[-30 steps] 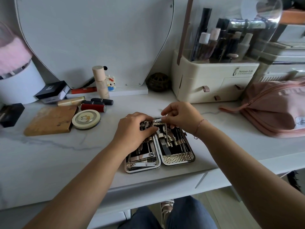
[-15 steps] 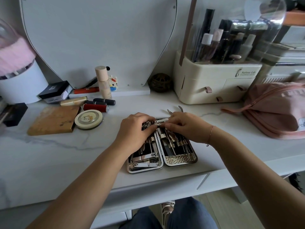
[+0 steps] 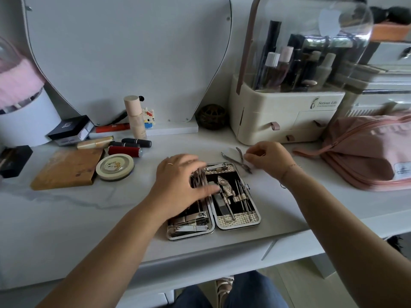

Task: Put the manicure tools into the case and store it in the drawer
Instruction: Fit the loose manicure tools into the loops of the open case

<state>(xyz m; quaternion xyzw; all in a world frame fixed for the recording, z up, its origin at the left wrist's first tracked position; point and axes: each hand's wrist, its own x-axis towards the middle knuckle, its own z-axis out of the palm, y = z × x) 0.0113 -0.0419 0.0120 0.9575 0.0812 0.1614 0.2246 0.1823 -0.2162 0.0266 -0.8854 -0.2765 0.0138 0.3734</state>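
Note:
The manicure case (image 3: pixel 239 221) lies open flat near the desk's front edge, with several metal tools strapped in both halves. My left hand (image 3: pixel 178 185) rests palm down on the left half, fingers spread over its tools. A metal cuticle nipper (image 3: pixel 236 160) lies on the desk just behind the case's right corner. My right hand (image 3: pixel 266 157) is at the nipper's right side, fingertips pinched close to its joint; I cannot tell whether they grip it.
A cream cosmetics organizer (image 3: pixel 287 121) with small drawers stands behind. At the right lies a pink pouch (image 3: pixel 367 152). Lipsticks (image 3: pixel 124 150), a round tin (image 3: pixel 115 166) and a wooden box (image 3: pixel 66 168) sit at the left. The desk edge (image 3: pixel 200 256) runs below the case.
My right hand has left the case's top and moved back and right to the nipper on the desk. My left hand has spread flatter over the left half.

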